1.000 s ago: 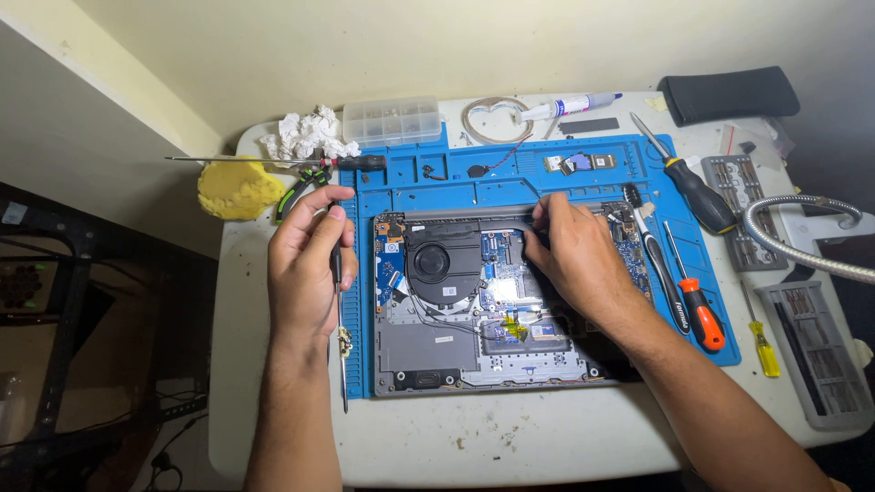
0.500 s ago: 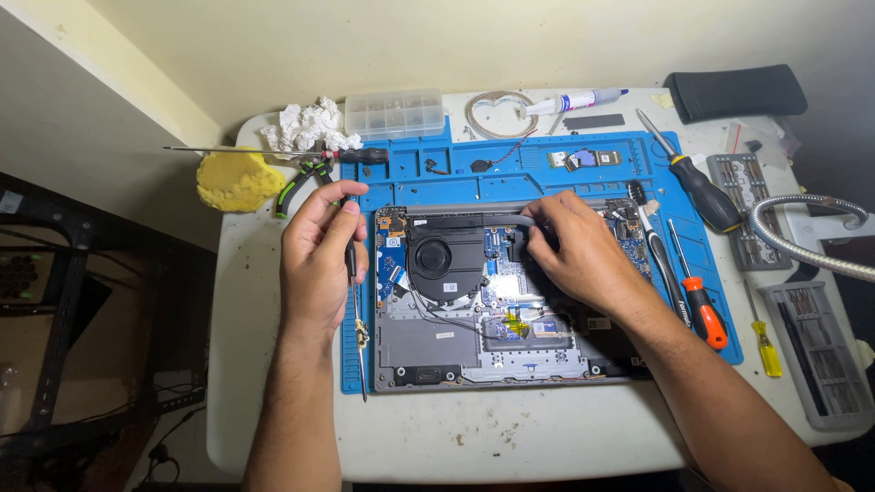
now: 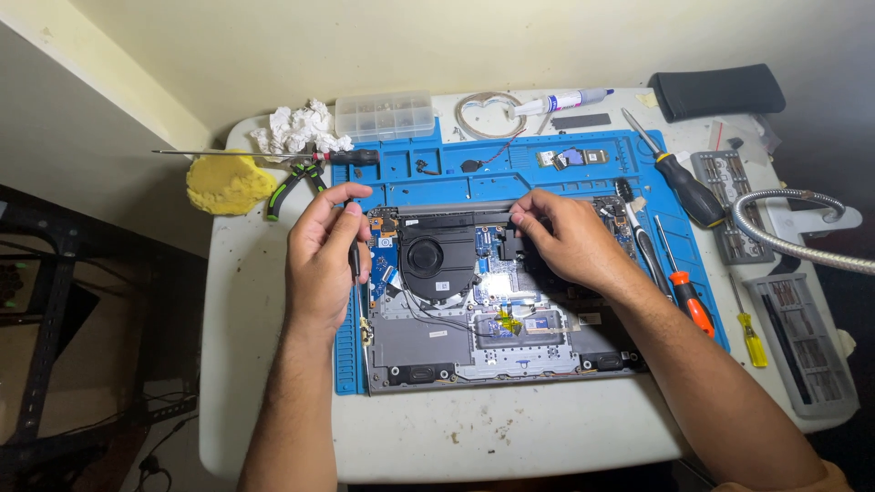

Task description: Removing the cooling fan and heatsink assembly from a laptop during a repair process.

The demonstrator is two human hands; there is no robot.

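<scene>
Up close, the left hand [image 3: 321, 255] was curled around a thin dark tool [image 3: 355, 261], thumb and fingers pinching it upright at the laptop's left edge. The right hand [image 3: 567, 239] pressed its fingertips on the black bar along the top of the opened laptop [image 3: 492, 337], gripping nothing that I could make out.

One laptop lay open on one blue mat [image 3: 510, 169], with a single round fan [image 3: 436, 258] between the hands. I counted three screwdrivers right of the laptop: a big black one [image 3: 679, 180], an orange one [image 3: 685, 292] and a small yellow one [image 3: 749, 330]. One clear box [image 3: 384, 115], one white wad [image 3: 297, 129], one yellow sponge [image 3: 229, 183] and one pair of pliers [image 3: 293, 184] sat at the far left.

The table [image 3: 273, 383] had bare room along its near edge and left side; the right side was crowded with two bit trays [image 3: 807, 342].

The right forearm covered the laptop's right corner, and the tool's tip was hidden behind the left fingers.
</scene>
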